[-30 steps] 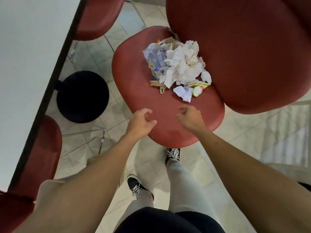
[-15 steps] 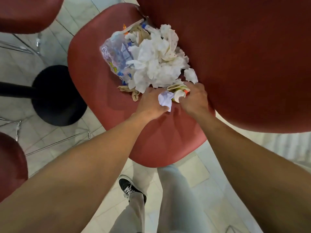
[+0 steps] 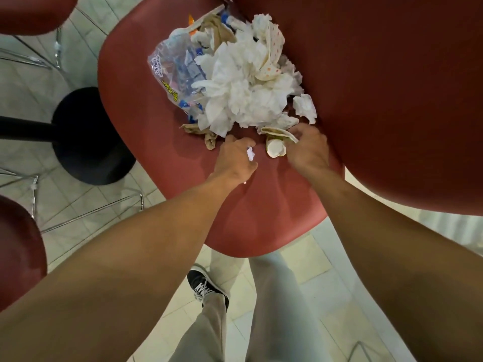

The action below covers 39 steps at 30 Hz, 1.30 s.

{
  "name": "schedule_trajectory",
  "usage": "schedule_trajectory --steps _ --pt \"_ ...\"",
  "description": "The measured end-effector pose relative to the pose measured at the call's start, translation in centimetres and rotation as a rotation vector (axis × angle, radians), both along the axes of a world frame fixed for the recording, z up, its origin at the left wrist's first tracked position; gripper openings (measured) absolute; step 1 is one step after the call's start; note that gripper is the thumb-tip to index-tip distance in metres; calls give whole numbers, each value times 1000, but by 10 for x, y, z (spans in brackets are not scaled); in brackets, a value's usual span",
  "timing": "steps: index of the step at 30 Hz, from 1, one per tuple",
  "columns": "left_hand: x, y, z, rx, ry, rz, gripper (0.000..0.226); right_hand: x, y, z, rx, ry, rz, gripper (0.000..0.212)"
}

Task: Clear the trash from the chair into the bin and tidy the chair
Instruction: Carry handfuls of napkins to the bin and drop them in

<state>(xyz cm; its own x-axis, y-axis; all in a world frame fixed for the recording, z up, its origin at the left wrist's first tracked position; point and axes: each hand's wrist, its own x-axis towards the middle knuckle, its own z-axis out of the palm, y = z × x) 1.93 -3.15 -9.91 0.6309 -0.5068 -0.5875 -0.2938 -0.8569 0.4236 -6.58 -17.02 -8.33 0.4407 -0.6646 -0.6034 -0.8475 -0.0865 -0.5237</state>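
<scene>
**Both hands at the near edge of the trash heap on the red chair**

The red chair seat (image 3: 162,163) holds the trash in a loose heap toward its back, up against the backrest (image 3: 392,100). The only container in the heap is a clear plastic bag (image 3: 172,74) lying on its left side, crumpled, with blue and white contents showing through that cannot be made out. Print along the bag's edge reads "175 Pulls"; a smaller line under it and a yellow word lower down are too distorted to read.

Crumpled white tissues (image 3: 243,84) fill the middle of the heap, and a paper with orange dots (image 3: 274,61) lies over their upper right. A separate white wad (image 3: 304,107) sits at the right, near the backrest. Twisted brown paper (image 3: 206,135) lies at the near left edge.

The left hand (image 3: 235,160) is curled around a small white scrap of paper (image 3: 250,154), gripping it just above the seat. The right hand (image 3: 307,150) pinches a crumpled cream wrapper (image 3: 275,146) at the heap's near edge. No bin is in view.
</scene>
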Motion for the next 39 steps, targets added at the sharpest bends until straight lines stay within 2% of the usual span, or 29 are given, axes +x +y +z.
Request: schedule_trajectory --steps 7,14,25,29,36,39 --pt "-10 40 59 -51 67 243 33 -18 33 43 12 -65 -26 10" --pt "-37 118 117 -127 38 344 33 -29 107 97 -5 -143 57 13" --pt "-109 320 174 -237 16 601 43 -64 276 162 23 -160 203 15" --pt "-127 404 183 -284 -41 759 48 -68 342 172 19 -159 296 19" --pt "-147 527 187 -230 -136 943 44 -64 459 191 81 -201 496 9" --pt "-161 572 183 -237 -149 1035 47 -63 512 192 102 -187 591 14"
